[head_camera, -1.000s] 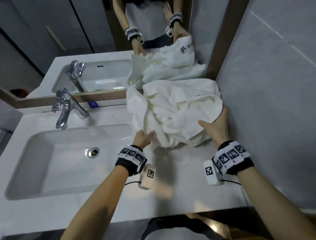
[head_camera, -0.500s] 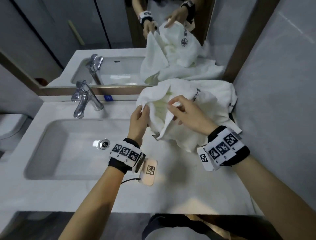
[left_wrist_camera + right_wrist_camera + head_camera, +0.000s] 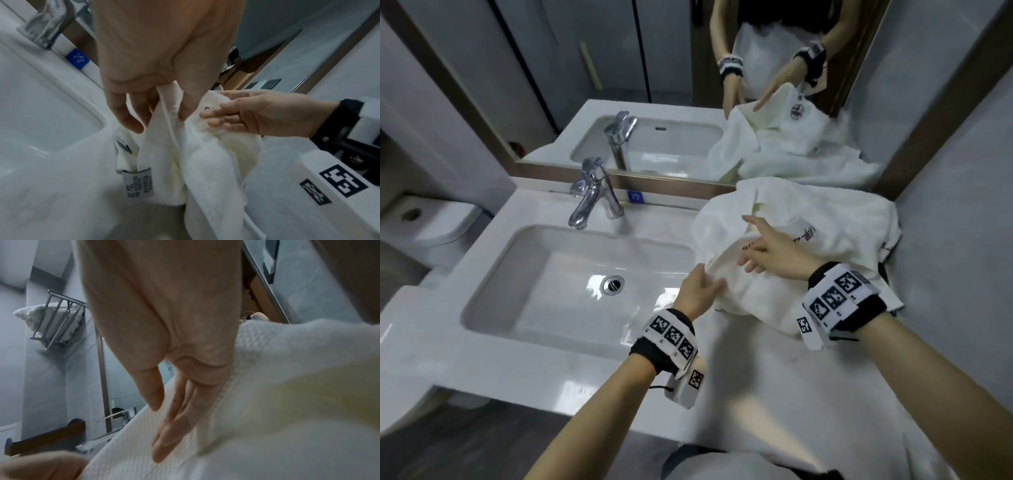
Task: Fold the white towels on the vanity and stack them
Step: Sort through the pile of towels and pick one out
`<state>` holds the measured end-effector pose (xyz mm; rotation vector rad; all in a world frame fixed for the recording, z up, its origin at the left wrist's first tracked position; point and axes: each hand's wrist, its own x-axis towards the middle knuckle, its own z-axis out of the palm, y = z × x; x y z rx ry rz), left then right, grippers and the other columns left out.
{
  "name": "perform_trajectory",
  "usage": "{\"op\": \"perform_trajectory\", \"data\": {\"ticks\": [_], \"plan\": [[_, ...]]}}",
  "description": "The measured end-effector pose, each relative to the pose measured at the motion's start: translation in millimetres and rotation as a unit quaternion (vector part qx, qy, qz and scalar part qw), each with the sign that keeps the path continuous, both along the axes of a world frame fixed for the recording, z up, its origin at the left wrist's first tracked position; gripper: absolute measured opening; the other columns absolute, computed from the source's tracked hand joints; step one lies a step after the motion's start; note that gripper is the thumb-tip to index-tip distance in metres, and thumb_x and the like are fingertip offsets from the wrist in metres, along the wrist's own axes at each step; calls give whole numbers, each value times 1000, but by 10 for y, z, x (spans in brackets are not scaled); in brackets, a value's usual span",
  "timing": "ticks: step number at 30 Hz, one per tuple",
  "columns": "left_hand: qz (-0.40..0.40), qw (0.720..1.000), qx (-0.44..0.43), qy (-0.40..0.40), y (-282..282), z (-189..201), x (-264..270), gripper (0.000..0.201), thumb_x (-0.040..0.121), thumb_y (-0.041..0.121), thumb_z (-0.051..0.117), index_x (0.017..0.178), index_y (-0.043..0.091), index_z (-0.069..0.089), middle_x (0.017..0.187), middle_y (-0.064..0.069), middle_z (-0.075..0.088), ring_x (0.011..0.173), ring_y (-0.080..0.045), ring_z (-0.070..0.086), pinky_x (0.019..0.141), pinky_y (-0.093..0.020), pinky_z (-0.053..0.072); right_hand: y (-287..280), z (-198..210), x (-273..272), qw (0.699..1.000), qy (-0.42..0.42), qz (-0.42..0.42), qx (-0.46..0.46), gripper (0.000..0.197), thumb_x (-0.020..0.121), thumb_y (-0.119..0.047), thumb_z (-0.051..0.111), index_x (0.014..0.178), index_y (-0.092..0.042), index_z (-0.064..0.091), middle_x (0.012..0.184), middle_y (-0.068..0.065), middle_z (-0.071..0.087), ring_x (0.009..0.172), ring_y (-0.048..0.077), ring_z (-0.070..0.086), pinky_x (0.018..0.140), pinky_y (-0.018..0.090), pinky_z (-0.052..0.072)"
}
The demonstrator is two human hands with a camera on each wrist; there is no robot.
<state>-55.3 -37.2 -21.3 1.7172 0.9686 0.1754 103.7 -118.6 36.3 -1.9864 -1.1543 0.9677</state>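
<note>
A crumpled heap of white towels [image 3: 825,212] with dark embroidered lettering lies on the right part of the vanity [image 3: 756,394], against the mirror and the side wall. My left hand [image 3: 709,281] pinches a hemmed edge of the front towel [image 3: 205,154] between thumb and fingers, at the heap's left side; a care label hangs below it. My right hand [image 3: 753,246] lies on top of the same towel [image 3: 287,402] with straight, spread fingers [image 3: 174,410], holding nothing.
The sink basin [image 3: 571,274] and chrome faucet [image 3: 592,195] fill the vanity's left half. The mirror [image 3: 654,85] runs along the back and a tiled wall [image 3: 962,205] closes the right side. A toilet [image 3: 441,219] stands far left. A wall rack [image 3: 55,321] holds folded towels.
My right hand has let go of the fold it was pinching and now lies flat on the towel. The left hand keeps its hold on the edge, lower and nearer the counter.
</note>
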Motion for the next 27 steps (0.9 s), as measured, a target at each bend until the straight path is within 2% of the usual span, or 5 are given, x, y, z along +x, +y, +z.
{"op": "perform_trajectory", "data": {"ticks": [6,9,16,20,27], "plan": [[-4,999,-25,-43,167,-85,56,7,90,20,47,93,15,44,88,4,53,85,-17,50,72,-27,43,11,170,522,931,-357,-38,-67,49,77,-13,65,123,-21,49,106,6,52,109,27,49,83,37,43],[-15,999,-19,-23,281,-94,33,36,71,25,45,103,8,52,95,-1,57,86,-16,51,78,-30,45,150,248,754,894,-427,29,-132,43,72,-25,73,111,-17,58,125,8,40,123,28,33,98,40,33],[13,985,-129,117,408,-256,50,29,57,17,49,83,7,57,86,-11,58,77,-24,56,69,-32,48,356,306,943,972,-165,139,-94,41,64,-40,82,62,-20,48,67,-1,51,62,19,48,57,33,40],[20,977,-118,174,508,-450,37,33,87,3,47,112,-16,56,121,-30,54,113,-42,56,90,-44,50,436,177,914,963,-167,203,-57,31,68,-36,82,71,-23,54,84,-10,52,85,11,46,76,24,36],[119,976,-119,139,650,-466,-37,14,85,-6,41,96,3,39,85,-6,43,85,-23,49,71,-34,46,334,323,1198,956,-156,214,-126,23,70,-22,81,85,-24,63,91,-5,65,88,15,58,81,30,44]]}}
